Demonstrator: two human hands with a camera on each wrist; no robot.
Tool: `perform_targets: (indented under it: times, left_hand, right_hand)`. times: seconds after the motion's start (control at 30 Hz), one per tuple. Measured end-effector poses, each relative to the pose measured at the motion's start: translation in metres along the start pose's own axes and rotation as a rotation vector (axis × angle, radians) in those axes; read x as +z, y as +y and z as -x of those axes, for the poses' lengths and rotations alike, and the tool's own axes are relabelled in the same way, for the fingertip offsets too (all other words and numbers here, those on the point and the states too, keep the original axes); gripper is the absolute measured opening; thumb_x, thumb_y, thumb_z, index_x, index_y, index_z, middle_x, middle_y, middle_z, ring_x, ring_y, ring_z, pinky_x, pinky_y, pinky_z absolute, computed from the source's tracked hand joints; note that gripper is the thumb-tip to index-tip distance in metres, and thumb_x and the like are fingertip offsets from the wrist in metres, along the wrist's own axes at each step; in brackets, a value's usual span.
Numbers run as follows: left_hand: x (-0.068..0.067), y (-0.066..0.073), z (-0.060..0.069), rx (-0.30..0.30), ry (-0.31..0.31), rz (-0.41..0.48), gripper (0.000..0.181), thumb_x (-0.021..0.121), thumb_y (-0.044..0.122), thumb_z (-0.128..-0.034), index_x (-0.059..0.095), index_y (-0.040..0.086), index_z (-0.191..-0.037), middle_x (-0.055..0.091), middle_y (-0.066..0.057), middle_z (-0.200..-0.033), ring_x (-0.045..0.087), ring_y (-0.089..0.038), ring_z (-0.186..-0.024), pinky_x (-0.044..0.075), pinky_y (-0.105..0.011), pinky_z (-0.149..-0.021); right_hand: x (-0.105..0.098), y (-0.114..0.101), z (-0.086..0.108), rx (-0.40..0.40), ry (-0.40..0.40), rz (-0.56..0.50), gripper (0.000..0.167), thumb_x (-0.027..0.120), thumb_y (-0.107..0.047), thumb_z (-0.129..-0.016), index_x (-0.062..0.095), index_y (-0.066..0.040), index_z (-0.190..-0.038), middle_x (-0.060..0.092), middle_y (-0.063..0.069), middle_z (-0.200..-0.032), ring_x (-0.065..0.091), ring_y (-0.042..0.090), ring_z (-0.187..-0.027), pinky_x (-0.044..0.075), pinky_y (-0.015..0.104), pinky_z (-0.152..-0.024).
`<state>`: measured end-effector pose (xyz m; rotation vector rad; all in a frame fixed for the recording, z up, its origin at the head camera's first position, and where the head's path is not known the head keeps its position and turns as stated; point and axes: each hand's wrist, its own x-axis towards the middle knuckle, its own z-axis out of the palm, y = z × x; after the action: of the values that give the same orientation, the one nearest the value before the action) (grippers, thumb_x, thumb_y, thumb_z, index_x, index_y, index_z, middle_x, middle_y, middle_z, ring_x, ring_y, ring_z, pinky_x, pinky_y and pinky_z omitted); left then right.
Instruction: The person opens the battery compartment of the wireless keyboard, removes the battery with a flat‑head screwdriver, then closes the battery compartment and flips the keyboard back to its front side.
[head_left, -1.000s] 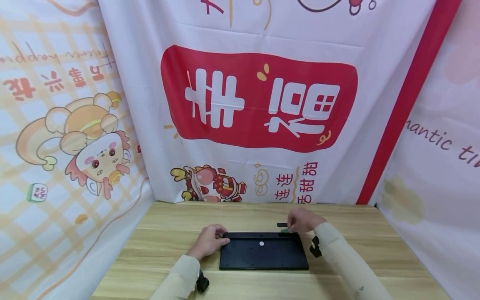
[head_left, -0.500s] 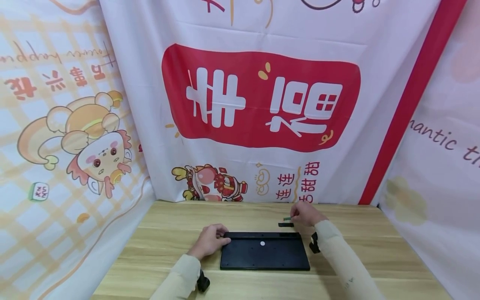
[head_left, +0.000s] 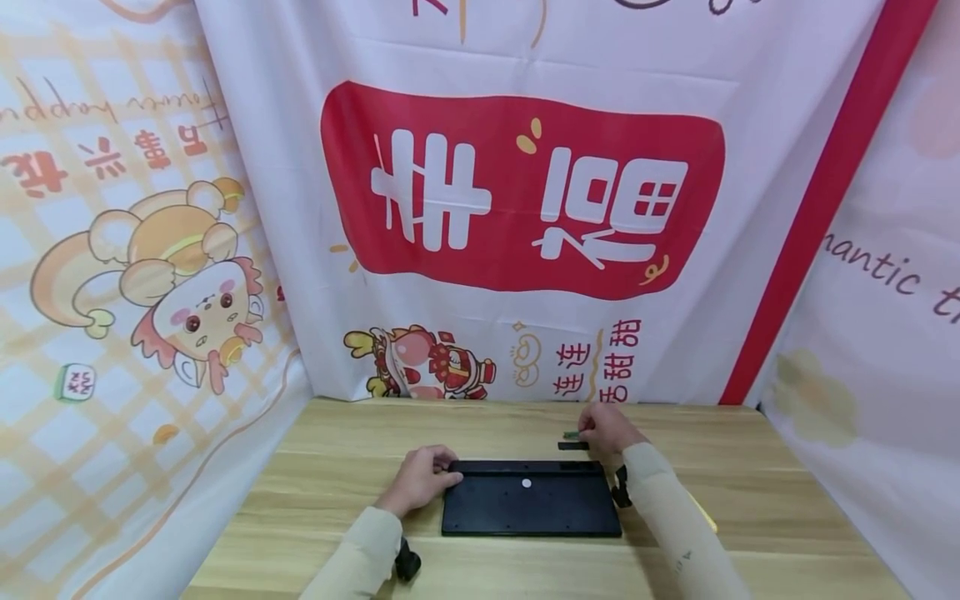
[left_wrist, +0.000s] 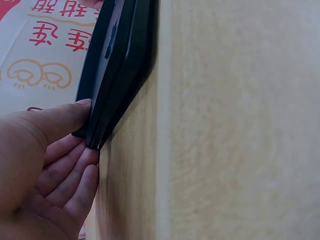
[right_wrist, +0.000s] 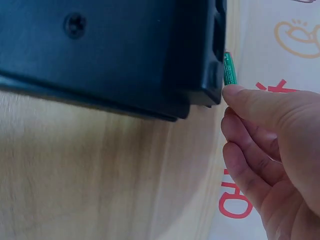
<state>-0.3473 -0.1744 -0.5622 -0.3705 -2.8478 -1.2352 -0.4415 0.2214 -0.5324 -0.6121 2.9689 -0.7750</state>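
Note:
A black keyboard lies underside up on the wooden table, with a round white sticker and screws showing. At its far left corner my left hand grips the edge, thumb on top; in the left wrist view the fingers press the side. My right hand pinches a green battery beyond the keyboard's far right corner. The battery also pokes past the thumb in the right wrist view. A small black battery cover lies between the keyboard and the right hand. The battery slot sits at the far right edge.
Pale wood table surrounds the keyboard. A printed white cloth hangs right behind the table's far edge, with more cloth at both sides. Something yellow shows from behind the right forearm.
My right hand has lifted away from the keyboard's battery slot with the battery, moving beyond the cover. The left hand stays at its corner. A yellow thing now shows beside the right sleeve.

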Motion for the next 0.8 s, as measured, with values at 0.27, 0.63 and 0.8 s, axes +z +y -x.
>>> perform_targets:
  times: [0.27,0.63,0.8]
  left_hand:
    - [0.001,0.002,0.001,0.006,-0.001,0.006,0.02,0.083,0.02,-0.0928,0.076,0.011,-0.11,0.075,-0.006,-0.107,0.07,-0.021,-0.1,0.061,-0.046,-0.091]
    - [0.002,0.002,0.0,0.011,-0.001,0.017,0.019,0.083,0.02,-0.0931,0.076,0.012,-0.109,0.075,-0.005,-0.107,0.07,-0.021,-0.101,0.061,-0.045,-0.092]
    - [0.002,0.0,0.001,0.009,0.003,0.014,0.018,0.082,0.019,-0.0933,0.077,0.013,-0.109,0.075,-0.004,-0.107,0.07,-0.02,-0.101,0.061,-0.044,-0.091]
  right_hand:
    - [0.007,0.004,-0.007,0.004,0.001,0.009,0.007,0.08,-0.003,-0.091,0.077,-0.008,-0.087,0.071,0.0,-0.087,0.063,0.012,-0.077,0.056,0.032,-0.068]
    - [0.001,0.004,0.002,-0.024,-0.003,0.017,0.003,0.078,-0.008,-0.095,0.077,-0.005,-0.093,0.072,0.001,-0.093,0.066,0.012,-0.082,0.059,0.035,-0.072]
    - [-0.006,0.001,0.007,-0.015,-0.005,-0.005,0.006,0.077,-0.009,-0.096,0.076,-0.005,-0.092,0.071,0.001,-0.092,0.066,0.012,-0.082,0.06,0.036,-0.073]
